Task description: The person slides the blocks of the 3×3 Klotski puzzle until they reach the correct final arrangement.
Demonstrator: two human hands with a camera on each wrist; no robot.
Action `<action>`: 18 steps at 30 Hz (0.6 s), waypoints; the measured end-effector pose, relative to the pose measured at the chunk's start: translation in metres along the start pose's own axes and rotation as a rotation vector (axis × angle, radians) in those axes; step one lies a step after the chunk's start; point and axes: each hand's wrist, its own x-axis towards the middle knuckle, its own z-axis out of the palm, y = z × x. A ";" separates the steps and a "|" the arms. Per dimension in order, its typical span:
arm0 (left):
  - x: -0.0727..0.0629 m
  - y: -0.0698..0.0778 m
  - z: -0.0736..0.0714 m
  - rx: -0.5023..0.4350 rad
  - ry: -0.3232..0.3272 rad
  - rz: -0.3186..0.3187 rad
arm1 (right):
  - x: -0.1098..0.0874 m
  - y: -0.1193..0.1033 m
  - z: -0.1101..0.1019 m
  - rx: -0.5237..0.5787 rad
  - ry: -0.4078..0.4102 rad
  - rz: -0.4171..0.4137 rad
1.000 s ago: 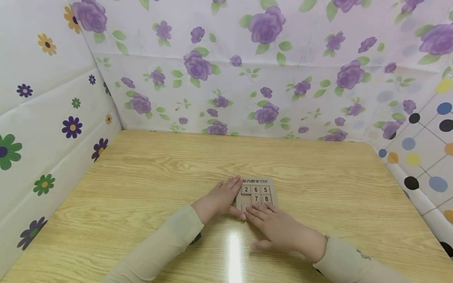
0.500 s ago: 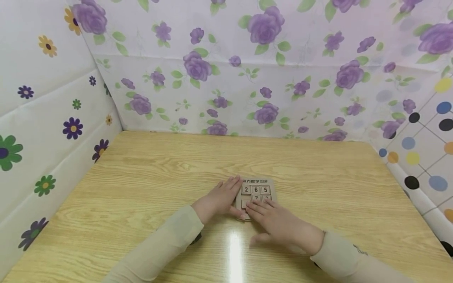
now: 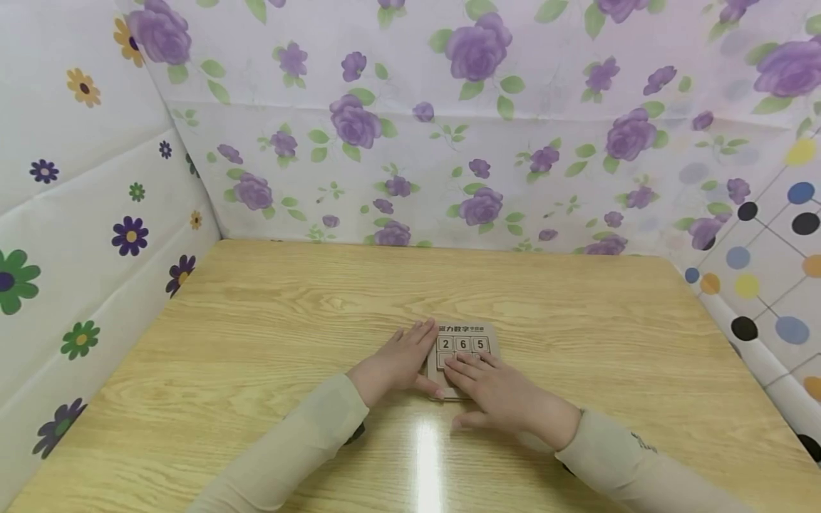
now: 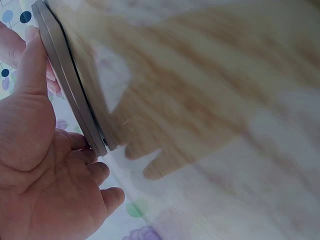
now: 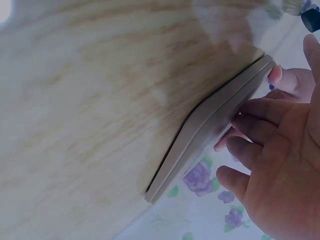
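A flat wooden sliding number puzzle (image 3: 487,331) lies on the table, with dark printed characters along its far edge. Tiles 2, 6 and 5 show in its top row; the row beneath is partly covered by fingers. My left hand (image 3: 400,360) holds the puzzle at its left side, with the thumb at the near left corner and the fingers along the left edge. My right hand (image 3: 507,399) rests its outstretched fingertips on the second row of tiles, its thumb off to the near side. In the right wrist view, the right fingers (image 5: 250,142) lie over the puzzle's face.
The wood-grain table (image 3: 308,299) stretches around the puzzle, with a bright light reflection in front. A purple-flowered cloth (image 3: 398,142) hangs behind the table, with patterned cloths at the left and right sides.
My right hand has slid away from me over the puzzle, pushing tiles toward the top row. The gap below the 2 is filled, and bare frame shows near the bottom. My left hand stays put.
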 end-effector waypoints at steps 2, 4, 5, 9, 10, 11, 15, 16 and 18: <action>0.000 0.000 0.000 -0.002 0.000 0.001 | -0.001 0.000 0.000 -0.005 -0.001 -0.001; 0.000 0.001 0.001 -0.008 0.000 0.004 | -0.004 -0.001 0.000 -0.014 0.003 0.000; 0.000 0.001 0.001 -0.011 0.001 0.005 | -0.005 -0.001 0.000 -0.016 0.008 0.001; 0.000 0.001 0.002 -0.011 0.007 0.007 | -0.013 -0.002 -0.001 -0.029 0.026 0.007; 0.000 0.001 0.002 -0.010 0.010 0.006 | -0.015 -0.002 -0.002 -0.031 0.031 0.006; 0.000 0.000 0.002 -0.010 0.012 0.005 | -0.017 -0.002 -0.002 -0.033 0.031 0.007; -0.001 -0.001 0.000 -0.009 0.018 0.006 | -0.022 -0.002 -0.003 -0.033 0.027 0.006; -0.001 -0.001 -0.001 -0.008 0.019 0.008 | -0.022 -0.001 -0.003 -0.032 0.026 0.006; -0.001 -0.001 0.000 -0.006 0.020 0.012 | -0.022 0.000 -0.002 -0.018 0.021 0.009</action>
